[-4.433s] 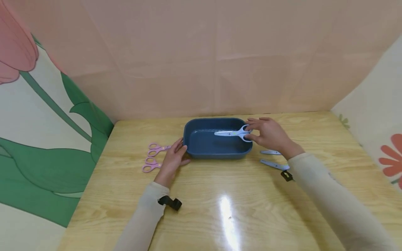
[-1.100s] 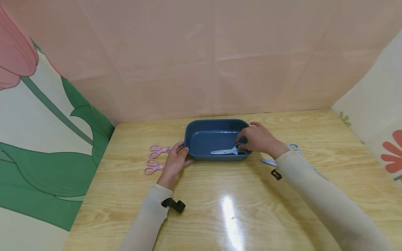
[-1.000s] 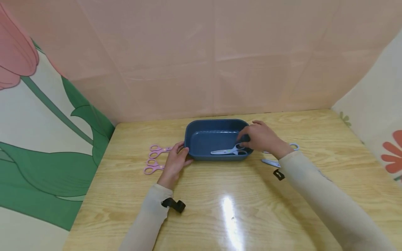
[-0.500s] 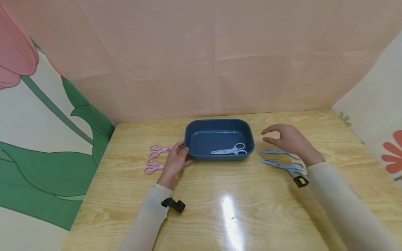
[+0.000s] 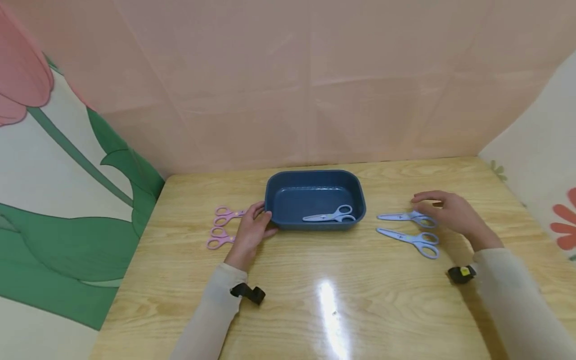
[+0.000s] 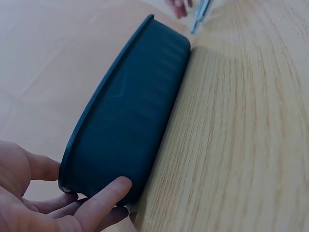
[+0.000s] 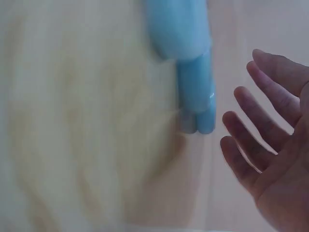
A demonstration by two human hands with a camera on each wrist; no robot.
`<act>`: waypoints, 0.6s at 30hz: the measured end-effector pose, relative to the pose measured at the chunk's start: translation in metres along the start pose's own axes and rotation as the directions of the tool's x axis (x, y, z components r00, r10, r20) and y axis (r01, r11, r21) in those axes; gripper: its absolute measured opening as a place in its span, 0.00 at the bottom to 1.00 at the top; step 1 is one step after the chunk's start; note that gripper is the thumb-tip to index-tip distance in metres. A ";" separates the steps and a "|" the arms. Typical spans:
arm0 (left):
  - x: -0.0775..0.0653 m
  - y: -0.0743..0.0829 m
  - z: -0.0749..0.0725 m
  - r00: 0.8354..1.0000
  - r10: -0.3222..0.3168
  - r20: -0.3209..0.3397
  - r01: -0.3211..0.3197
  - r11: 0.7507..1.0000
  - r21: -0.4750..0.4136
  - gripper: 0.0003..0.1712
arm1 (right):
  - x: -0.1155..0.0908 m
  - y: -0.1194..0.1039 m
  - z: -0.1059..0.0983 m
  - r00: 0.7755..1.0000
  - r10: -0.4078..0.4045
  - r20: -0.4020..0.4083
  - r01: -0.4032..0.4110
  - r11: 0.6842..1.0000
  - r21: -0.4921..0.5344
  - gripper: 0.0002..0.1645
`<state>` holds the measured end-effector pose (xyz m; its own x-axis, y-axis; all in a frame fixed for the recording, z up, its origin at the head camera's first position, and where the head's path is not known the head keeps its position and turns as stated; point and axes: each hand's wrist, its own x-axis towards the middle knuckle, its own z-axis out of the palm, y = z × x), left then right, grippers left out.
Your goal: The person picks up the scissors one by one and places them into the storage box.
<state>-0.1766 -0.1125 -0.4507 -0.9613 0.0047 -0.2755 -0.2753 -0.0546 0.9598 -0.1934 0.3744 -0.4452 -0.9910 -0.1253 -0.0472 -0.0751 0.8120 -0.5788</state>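
Note:
A dark blue rectangular tub stands on the wooden table, with one pair of blue scissors lying inside at its front right. My left hand holds the tub's left end. In the left wrist view its thumb and fingers lie around the corner and touch the rim. My right hand hovers over the handles of the farther blue scissors, holding nothing. Its fingers are spread loosely beside blurred blue handles in the right wrist view. Nearer me lie more blue scissors.
Two pairs of pink scissors, the farther pink scissors and the nearer pink scissors, lie left of the tub, their blades partly hidden by my left hand. A pink cloth backdrop rises behind the table.
My right hand put blue scissors into the tub and let them go. It then moved right, over the blue scissors on the table. The left hand stayed at the tub.

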 end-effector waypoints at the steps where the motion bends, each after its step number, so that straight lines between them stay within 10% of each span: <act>1: 0.000 0.001 -0.001 1.000 0.004 -0.003 -0.004 1.000 -0.003 0.27 | 0.000 0.005 0.000 1.000 0.017 0.023 -0.017 1.000 0.020 0.27; 18: 0.004 -0.004 0.000 1.000 -0.013 -0.001 0.013 0.999 -0.042 0.29 | -0.005 0.049 0.005 0.989 0.022 0.148 -0.036 0.995 0.093 0.30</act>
<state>-0.1795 -0.1126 -0.4562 -0.9575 0.0041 -0.2883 -0.2873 -0.0962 0.9530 -0.1920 0.4121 -0.4770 -0.9650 -0.1903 -0.1803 -0.0283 0.7594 -0.6500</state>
